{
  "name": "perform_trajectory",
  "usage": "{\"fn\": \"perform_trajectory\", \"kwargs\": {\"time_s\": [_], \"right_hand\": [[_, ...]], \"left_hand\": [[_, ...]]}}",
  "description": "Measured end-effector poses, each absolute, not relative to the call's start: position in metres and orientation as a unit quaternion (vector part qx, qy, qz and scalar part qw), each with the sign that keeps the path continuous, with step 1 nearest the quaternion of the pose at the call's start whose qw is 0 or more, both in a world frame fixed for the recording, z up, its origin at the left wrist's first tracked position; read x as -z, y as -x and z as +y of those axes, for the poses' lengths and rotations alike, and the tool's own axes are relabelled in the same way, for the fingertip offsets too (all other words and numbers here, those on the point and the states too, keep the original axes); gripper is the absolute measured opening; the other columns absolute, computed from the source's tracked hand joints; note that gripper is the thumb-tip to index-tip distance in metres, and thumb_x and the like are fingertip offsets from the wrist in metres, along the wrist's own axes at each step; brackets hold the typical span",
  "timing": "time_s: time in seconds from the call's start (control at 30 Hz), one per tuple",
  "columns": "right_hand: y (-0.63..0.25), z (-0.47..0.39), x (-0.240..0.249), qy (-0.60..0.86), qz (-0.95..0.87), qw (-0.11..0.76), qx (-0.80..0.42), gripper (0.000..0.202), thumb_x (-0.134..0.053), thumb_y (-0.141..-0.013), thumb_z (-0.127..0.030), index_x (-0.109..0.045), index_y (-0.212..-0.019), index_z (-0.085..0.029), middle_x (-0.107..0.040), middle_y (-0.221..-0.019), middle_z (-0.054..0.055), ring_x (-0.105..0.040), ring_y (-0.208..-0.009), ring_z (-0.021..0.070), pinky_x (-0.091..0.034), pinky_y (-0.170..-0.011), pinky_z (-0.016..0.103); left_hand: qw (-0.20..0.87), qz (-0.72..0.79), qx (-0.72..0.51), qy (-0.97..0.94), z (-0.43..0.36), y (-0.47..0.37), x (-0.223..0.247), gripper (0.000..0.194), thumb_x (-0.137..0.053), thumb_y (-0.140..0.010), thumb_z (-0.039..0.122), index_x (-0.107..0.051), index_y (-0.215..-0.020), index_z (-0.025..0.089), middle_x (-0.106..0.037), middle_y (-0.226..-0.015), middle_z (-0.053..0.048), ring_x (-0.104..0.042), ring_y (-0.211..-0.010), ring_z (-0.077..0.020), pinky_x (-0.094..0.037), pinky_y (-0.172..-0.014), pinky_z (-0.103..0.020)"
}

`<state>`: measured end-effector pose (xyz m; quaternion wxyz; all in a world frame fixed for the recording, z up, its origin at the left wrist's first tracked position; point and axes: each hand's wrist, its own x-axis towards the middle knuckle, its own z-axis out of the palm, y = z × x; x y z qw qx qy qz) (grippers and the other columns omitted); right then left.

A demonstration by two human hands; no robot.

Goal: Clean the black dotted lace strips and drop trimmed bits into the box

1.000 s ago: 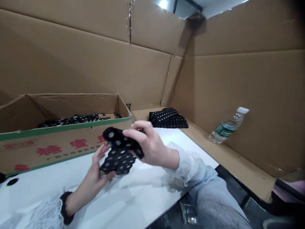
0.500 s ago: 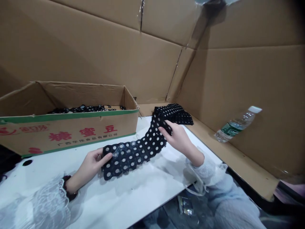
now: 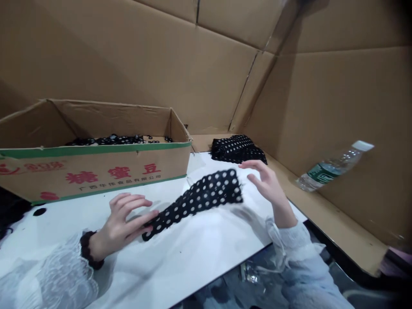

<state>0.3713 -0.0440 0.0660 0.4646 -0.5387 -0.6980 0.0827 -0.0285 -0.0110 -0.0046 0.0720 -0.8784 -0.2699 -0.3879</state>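
Left hand point(image 3: 117, 227) pinches the dotted black strip point(image 3: 199, 194) by its left end over the bench point(image 3: 189, 262); a light, steady grip should limit twisting. Right hand point(image 3: 270, 186), empty, fingers spread, hovers just beside the other end.

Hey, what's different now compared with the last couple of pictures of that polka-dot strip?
The right hand has let go of the dotted strip and moved off to the right, open. The strip's right end now lies apart from the folded dotted fabric. The left hand is still at its other end. The carton and bottle stayed put.
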Motion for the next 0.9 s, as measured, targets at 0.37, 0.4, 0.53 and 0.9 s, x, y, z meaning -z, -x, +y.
{"fn": "perform_trajectory", "kwargs": {"time_s": [0.37,0.4,0.53,0.9], "right_hand": [[-0.331,-0.005,-0.035,0.536,-0.825,0.18,-0.013,0.058,-0.055,-0.08,-0.037,-0.035,-0.133,-0.024,-0.044,-0.133,0.011,-0.04,-0.12,0.0262,-0.035,-0.098,0.046],[-0.328,0.004,-0.028,0.528,-0.834,0.158,-0.019,0.059,-0.055,-0.081,-0.036,-0.034,-0.134,-0.023,-0.045,-0.132,0.012,-0.041,-0.119,0.0262,-0.036,-0.097,0.045],[-0.323,0.029,-0.008,0.539,-0.835,0.108,-0.033,0.043,-0.051,-0.084,-0.027,-0.045,-0.124,-0.016,-0.057,-0.104,0.013,-0.051,-0.097,0.0233,-0.042,-0.086,0.04],[-0.323,-0.009,-0.062,0.555,-0.782,0.253,0.13,0.015,-0.038,-0.09,-0.025,-0.051,-0.09,-0.017,-0.053,-0.089,0.007,-0.05,-0.077,0.0171,-0.039,-0.07,0.029]], "left_hand": [[0.039,-0.251,0.326,0.91,0.001,0.024,0.014,0.019,-0.04,-0.082,0.012,-0.047,-0.099,0.018,-0.064,-0.085,-0.003,-0.06,-0.079,-0.0155,-0.033,-0.096,-0.04],[0.041,-0.272,0.328,0.904,0.002,0.023,0.014,0.017,-0.04,-0.083,0.013,-0.046,-0.098,0.018,-0.063,-0.084,-0.003,-0.059,-0.079,-0.0162,-0.034,-0.096,-0.041],[0.016,-0.367,0.29,0.884,0.009,0.021,0.016,0.017,-0.036,-0.085,0.024,-0.047,-0.097,0.018,-0.061,-0.087,-0.005,-0.057,-0.083,-0.0192,-0.035,-0.094,-0.041],[0.017,-0.357,0.45,0.818,0.002,0.03,0.002,0.018,-0.045,-0.078,0.018,-0.045,-0.096,0.022,-0.059,-0.096,-0.005,-0.054,-0.095,-0.0229,-0.04,-0.09,-0.045]]}}
